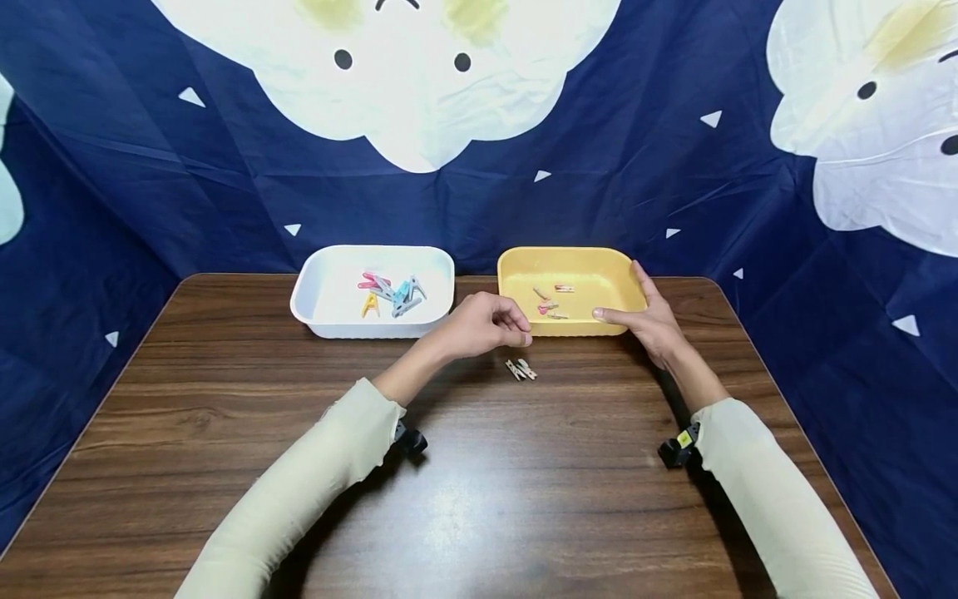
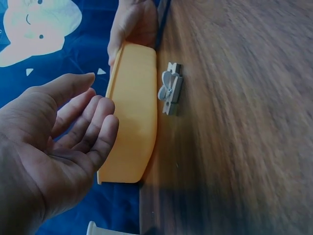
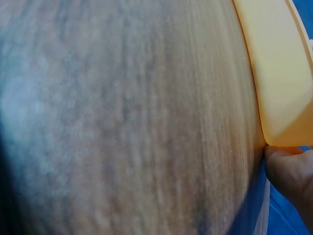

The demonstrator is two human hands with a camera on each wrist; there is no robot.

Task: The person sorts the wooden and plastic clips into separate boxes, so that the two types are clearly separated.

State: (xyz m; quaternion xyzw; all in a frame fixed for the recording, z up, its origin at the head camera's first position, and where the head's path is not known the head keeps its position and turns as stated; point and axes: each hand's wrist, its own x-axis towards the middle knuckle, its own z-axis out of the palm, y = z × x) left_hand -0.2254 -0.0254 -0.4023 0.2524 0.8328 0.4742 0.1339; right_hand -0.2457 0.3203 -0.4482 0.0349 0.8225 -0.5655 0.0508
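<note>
My right hand (image 1: pixel 654 326) grips the right end of a yellow plastic tray (image 1: pixel 516 264), its thumb over the front rim and its fingers along the outer side. Inside that tray lie several small clothespins (image 1: pixel 565 289). The left hand (image 1: pixel 490 324) hovers by the tray's front left corner, fingers loosely bent; in the left wrist view nothing shows between them. Just below it, small wooden clothespins (image 2: pixel 171 89) lie close together on the table in front of the tray. In the right wrist view, only part of the right hand (image 3: pixel 291 171) shows under the tray's end.
A white tray (image 1: pixel 299 297) stands to the left of the yellow one, holding several larger plastic clothespins (image 1: pixel 404 293) in blue, grey, pink and yellow. Both trays sit at the back edge of the brown wooden table (image 1: pixel 524 499). Behind hangs a dark blue cloth (image 1: pixel 224 191).
</note>
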